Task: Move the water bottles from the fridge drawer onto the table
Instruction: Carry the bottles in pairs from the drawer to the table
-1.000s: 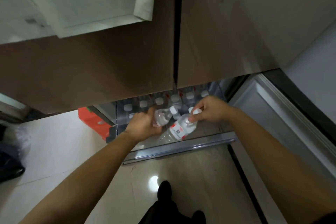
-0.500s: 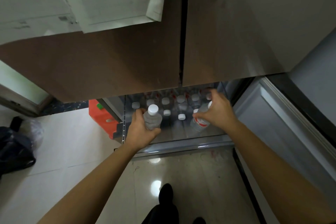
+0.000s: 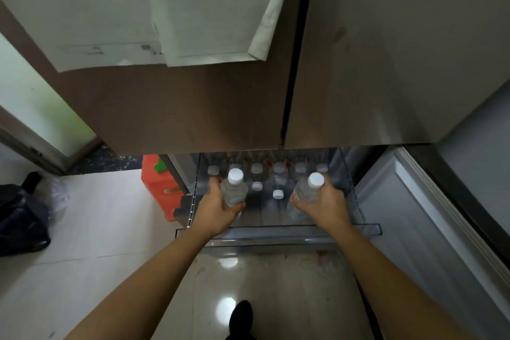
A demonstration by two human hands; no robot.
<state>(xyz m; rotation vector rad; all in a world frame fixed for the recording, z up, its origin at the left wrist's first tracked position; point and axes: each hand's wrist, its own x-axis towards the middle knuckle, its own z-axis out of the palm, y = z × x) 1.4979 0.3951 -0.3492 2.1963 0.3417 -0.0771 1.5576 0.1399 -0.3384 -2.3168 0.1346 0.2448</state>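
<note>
The fridge point(image 3: 386, 63) fills the upper part of the view, and its brown front is closed above the drawer point(image 3: 276, 232). The floor point(image 3: 96, 229) is pale and shiny; it lies in front of the drawer and to the left of it. A grey panel point(image 3: 427, 229) stands open just to the right of the drawer. Two white papers point(image 3: 138, 8) hang on the fridge, high above the drawer and to the left. The drawer itself is pulled out at the foot of the fridge and has clear walls. A black bag point(image 3: 19, 218) lies on the floor, well to the left of the drawer. An orange box point(image 3: 157, 190) stands just beside the left wall of the drawer.

The left hand point(image 3: 218, 210) is over the left part of the drawer. Its fingers are curled around the body of the left bottle point(image 3: 234, 193), which is upright with its white cap on top. The right hand point(image 3: 328, 204) is over the right part of the drawer and grasps the right bottle point(image 3: 306, 192) in the same way. I cannot tell if these two touch the bottom of the drawer.

More bottles point(image 3: 278, 167) stand in a row at the back of the drawer. Two white caps point(image 3: 278, 194) show inside the drawer, between the hands. A black shoe point(image 3: 241, 315) is on the floor in front of the drawer.
</note>
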